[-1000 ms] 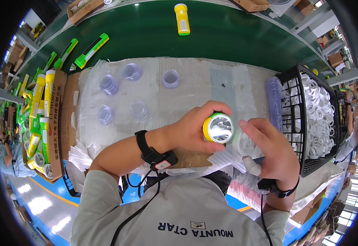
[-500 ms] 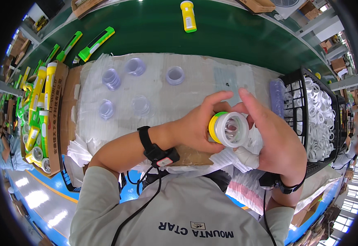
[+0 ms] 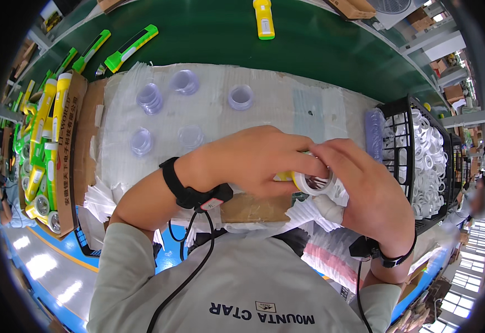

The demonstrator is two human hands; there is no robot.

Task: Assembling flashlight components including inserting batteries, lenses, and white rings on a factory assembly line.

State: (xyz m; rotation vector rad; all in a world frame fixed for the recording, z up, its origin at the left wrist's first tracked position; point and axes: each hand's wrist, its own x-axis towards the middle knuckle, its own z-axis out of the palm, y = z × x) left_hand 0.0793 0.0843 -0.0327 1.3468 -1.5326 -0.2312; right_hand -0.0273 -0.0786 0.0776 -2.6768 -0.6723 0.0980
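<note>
Both my hands meet over a yellow flashlight (image 3: 297, 181) with a white ring round its head, held in front of me above the covered work surface. My left hand (image 3: 256, 161) wraps the flashlight, its fingers bent over the head's edge. At the right side of the ring, my right hand (image 3: 362, 180) has its fingers curled over the opening and its thumb, wrapped in white tape (image 3: 328, 210), below. Fingers hide much of the head. Beyond my left arm stand stacks of clear round lenses (image 3: 150, 99), with another lens stack (image 3: 241, 97) nearer the middle.
A cardboard box (image 3: 69, 155) of yellow and green flashlights stands at left. On the right, a black crate (image 3: 401, 147) holds many white rings (image 3: 428, 161), with a sleeve of clear lenses (image 3: 374, 134) beside it. Several flashlights lie on the green belt (image 3: 209, 39) behind.
My left hand has rolled over the flashlight, and my right fingers have come down onto its head. The opening, plainly visible before, is now partly covered.
</note>
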